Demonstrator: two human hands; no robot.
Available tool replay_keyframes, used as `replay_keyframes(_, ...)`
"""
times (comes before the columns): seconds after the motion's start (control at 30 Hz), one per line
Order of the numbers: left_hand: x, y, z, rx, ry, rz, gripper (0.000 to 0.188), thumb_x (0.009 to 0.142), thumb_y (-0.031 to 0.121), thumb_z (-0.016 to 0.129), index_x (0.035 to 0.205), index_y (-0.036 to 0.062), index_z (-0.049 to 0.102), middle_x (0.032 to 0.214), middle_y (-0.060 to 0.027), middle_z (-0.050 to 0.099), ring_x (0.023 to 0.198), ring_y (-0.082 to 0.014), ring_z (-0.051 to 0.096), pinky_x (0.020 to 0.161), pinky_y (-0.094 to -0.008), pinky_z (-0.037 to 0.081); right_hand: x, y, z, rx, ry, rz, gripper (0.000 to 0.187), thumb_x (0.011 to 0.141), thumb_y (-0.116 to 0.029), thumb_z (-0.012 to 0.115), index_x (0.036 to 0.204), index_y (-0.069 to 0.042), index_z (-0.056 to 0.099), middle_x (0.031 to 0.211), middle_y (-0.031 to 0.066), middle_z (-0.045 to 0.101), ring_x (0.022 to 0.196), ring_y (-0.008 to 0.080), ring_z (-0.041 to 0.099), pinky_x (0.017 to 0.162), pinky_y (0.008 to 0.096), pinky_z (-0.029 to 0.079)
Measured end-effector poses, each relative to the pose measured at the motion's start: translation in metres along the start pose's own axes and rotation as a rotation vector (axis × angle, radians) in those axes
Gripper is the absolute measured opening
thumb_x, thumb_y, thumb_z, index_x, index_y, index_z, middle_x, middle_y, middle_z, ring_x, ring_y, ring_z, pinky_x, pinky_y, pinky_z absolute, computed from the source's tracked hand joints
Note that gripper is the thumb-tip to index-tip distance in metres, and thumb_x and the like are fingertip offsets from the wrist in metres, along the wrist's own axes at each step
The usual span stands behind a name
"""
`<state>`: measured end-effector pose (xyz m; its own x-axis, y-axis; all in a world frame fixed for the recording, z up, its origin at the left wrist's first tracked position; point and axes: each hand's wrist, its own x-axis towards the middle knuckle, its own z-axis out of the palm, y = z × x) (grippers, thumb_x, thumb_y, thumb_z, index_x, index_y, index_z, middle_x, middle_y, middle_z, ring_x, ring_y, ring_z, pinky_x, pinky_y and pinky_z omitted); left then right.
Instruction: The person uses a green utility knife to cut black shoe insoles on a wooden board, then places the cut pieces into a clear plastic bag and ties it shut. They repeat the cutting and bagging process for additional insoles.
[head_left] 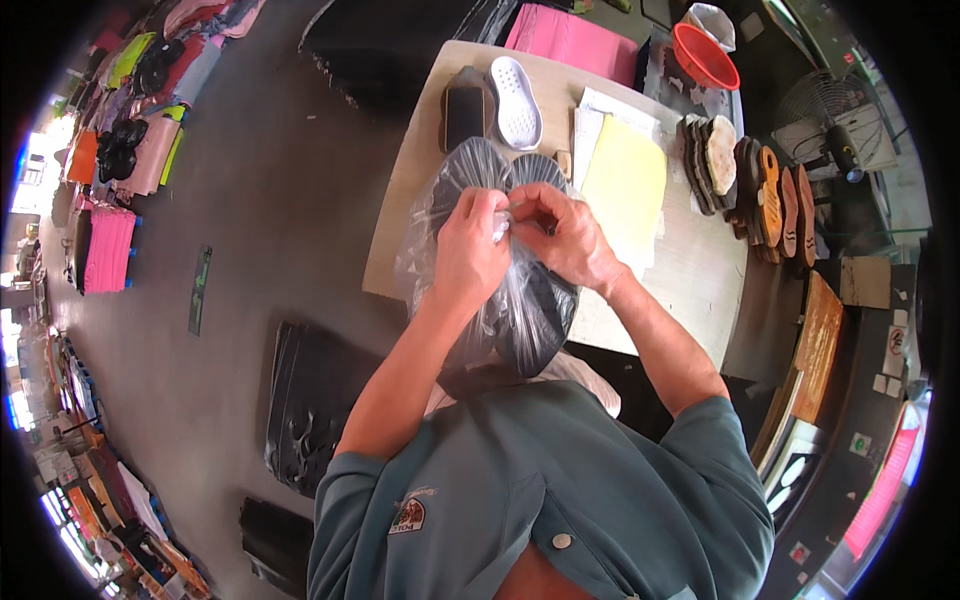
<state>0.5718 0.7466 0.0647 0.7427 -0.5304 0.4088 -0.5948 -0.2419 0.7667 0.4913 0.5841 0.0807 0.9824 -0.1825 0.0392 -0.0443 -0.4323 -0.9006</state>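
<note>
A clear plastic bag (425, 235) holds a pair of dark shoe soles (535, 335) at the near edge of the table. My left hand (474, 245) pinches the gathered plastic near the middle of the bag. Close beside it, my right hand (566, 235) has thumb and forefinger pressed together on the same twist of plastic. Just beyond the bag lie a white perforated sole (516, 103) and a dark phone-like rectangular object (464, 120). What exactly sits between my fingertips is mostly hidden.
Yellow sheets (625, 185) lie over white papers on the light wooden table (705, 300). Stacked soles (720, 155) line its right side, with a fan (840, 150) beyond. A red basin (705, 57) and pink sheets (570, 42) are at the back. Black sheets (305, 410) lie on the left floor.
</note>
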Motion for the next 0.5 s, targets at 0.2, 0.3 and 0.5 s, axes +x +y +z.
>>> replay_keyframes(0.2,-0.002,-0.004,0.001,-0.054,0.030,-0.015,0.030,0.082,-0.008,0.072,0.108,0.0034,0.063,0.101,-0.0135,0.069,0.093,-0.0357,0.070,0.079,-0.0425,0.056,0.011,0.004,-0.013,0.025,-0.122,-0.001,0.034,0.092,0.002,0.070,0.126,0.000,0.067,0.106,0.0119,0.077,0.097,0.0143,0.072,0.090,0.0301,0.057)
replay_keyframes(0.3,0.001,-0.004,-0.007,-0.101,-0.042,-0.080,0.026,0.083,-0.007,0.072,0.106,0.0025,0.066,0.102,-0.0127,0.070,0.094,-0.0316,0.071,0.081,-0.0399,0.056,0.012,0.006,-0.007,0.044,-0.084,0.073,0.031,0.091,0.002,0.071,0.122,0.001,0.068,0.107,0.0096,0.077,0.096,0.0123,0.071,0.090,0.0295,0.057)
replay_keyframes(0.5,0.007,0.001,-0.014,-0.128,-0.110,-0.075,0.025,0.083,-0.005,0.071,0.107,0.0024,0.069,0.103,-0.0119,0.073,0.095,-0.0281,0.073,0.083,-0.0364,0.057,0.009,0.021,0.008,0.266,0.031,0.133,0.036,0.090,-0.007,0.073,0.125,-0.004,0.068,0.106,0.0117,0.078,0.100,0.0187,0.074,0.090,0.0350,0.058)
